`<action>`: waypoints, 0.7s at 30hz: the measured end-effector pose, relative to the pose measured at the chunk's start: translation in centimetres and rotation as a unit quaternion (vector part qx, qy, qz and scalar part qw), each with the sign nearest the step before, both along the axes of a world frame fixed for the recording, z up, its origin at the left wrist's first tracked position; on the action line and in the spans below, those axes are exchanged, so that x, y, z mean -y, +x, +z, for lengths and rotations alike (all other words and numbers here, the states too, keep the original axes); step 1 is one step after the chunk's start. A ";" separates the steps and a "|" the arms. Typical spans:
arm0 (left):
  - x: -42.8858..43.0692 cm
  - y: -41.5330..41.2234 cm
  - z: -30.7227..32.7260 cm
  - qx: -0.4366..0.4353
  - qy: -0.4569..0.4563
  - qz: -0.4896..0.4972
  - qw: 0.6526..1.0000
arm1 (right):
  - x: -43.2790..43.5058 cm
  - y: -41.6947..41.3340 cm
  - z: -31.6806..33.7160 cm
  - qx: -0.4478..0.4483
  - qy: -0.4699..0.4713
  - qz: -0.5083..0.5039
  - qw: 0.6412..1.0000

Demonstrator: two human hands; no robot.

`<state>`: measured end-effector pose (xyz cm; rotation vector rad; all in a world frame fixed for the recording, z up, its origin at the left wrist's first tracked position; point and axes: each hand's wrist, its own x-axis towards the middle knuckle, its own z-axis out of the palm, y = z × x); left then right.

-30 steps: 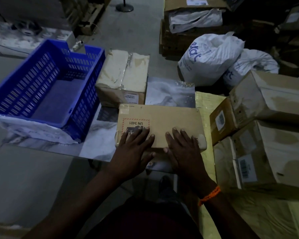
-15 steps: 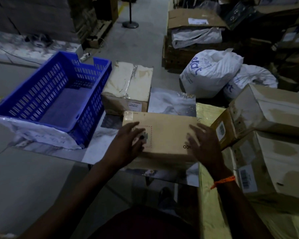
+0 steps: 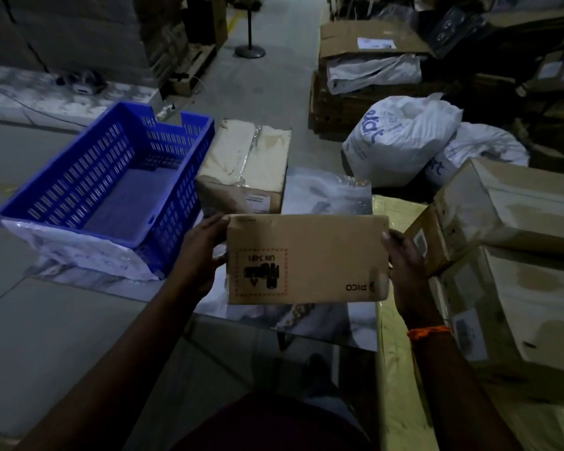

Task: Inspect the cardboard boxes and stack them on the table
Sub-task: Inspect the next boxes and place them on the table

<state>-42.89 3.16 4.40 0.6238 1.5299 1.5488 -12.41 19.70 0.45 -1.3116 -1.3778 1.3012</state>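
A flat brown cardboard box (image 3: 310,258) with a red-bordered UN 3481 label and PICO print is lifted above the marble-patterned table (image 3: 326,193), its broad face tilted toward me. My left hand (image 3: 202,255) grips its left end and my right hand (image 3: 404,268), with an orange wrist thread, grips its right end. A taped cardboard box (image 3: 245,164) stands on the table behind it. Two larger cardboard boxes (image 3: 515,206) (image 3: 528,307) are stacked at the right.
A blue plastic crate (image 3: 111,180) sits on the table's left part, over white plastic sheet. White sacks (image 3: 401,138) lie on the floor beyond the table. More cartons and pallets fill the back. A yellow-wrapped surface (image 3: 394,353) lies at the right.
Both hands moved from lying flat on the box's top to its two ends. The box has been raised off the table and tipped up toward me.
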 end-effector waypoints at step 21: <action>8.2 3.8 -8.2 -0.081 -0.201 0.031 0.976 | 9.5 3.7 -7.5 0.188 -0.015 -0.031 0.982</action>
